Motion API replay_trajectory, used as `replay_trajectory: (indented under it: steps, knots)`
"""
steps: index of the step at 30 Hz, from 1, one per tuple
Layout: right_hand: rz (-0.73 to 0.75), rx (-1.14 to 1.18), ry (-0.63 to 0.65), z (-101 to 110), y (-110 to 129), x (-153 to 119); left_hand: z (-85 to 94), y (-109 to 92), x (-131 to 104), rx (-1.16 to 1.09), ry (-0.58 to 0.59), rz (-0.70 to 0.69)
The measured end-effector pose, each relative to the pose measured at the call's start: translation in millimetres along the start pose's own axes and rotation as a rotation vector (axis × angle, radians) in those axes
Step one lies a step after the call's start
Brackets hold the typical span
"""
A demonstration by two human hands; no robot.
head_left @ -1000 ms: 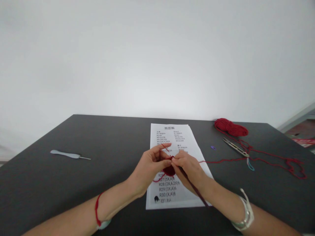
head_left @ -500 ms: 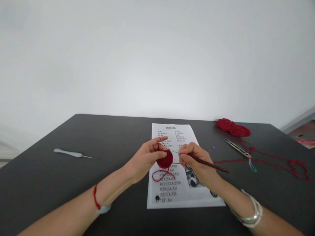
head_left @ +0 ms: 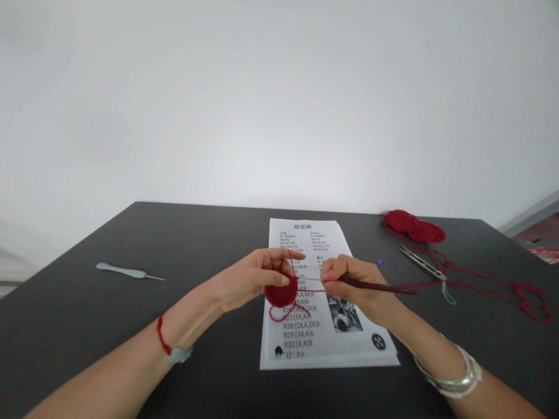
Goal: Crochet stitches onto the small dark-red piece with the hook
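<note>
Between the thumb and fingers of my left hand [head_left: 257, 273] is a round red crochet piece [head_left: 280, 291], with yarn running over the raised index finger. My right hand [head_left: 356, 285] grips a crochet hook [head_left: 375, 286] with a dark red handle; its thin metal shaft points left and reaches the edge of the round piece. A loop of red yarn hangs below the piece. Both hands are above a printed pattern sheet [head_left: 301, 361], partly covering its text.
A red yarn skein [head_left: 414, 226] lies at the back right, its strand trailing across the black table [head_left: 209, 233]. Near it are thread snips [head_left: 421, 263] and a small purple marker [head_left: 381, 263]. A grey-handled hook [head_left: 126, 271] lies at the left.
My left hand and the red piece have shifted left and slightly down. My right hand has moved a little right, the hook now more level, leaving a wider gap between the hands.
</note>
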State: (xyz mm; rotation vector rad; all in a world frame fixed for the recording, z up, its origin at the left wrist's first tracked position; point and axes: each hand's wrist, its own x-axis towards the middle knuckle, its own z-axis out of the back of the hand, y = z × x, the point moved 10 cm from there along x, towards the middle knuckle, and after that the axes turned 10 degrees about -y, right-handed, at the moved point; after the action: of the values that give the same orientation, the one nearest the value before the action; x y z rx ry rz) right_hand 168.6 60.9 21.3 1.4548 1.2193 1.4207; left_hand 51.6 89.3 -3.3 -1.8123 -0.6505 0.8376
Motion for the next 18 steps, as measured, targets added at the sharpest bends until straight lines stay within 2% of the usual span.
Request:
replay_trajectory:
  steps: [2,4,7,9,11,13,18]
  knots:
    - [-0.068,0.101,0.05,-3,-6,1,-2.2,0,-1,0.039,0.024,-0.003]
    - [-0.157,0.238,0.068,-8,-13,1,-3.5,-3,0,0.092,-0.008,-0.054]
    - [-0.287,0.432,-0.001,-17,-24,0,1.0,-15,-1,0.134,-0.197,-0.224]
    - [-0.305,0.478,-0.087,-21,-28,-1,1.8,-18,-3,0.129,-0.299,-0.297]
    - [-0.275,0.465,-0.174,-19,-29,-1,-3.7,-13,-3,0.094,-0.289,-0.295]
    - [-0.247,0.437,-0.21,-18,-30,-1,-5.7,-6,-1,0.047,-0.262,-0.252]
    - [-0.185,0.364,-0.114,-13,-28,1,1.5,3,2,-0.035,-0.249,-0.169]
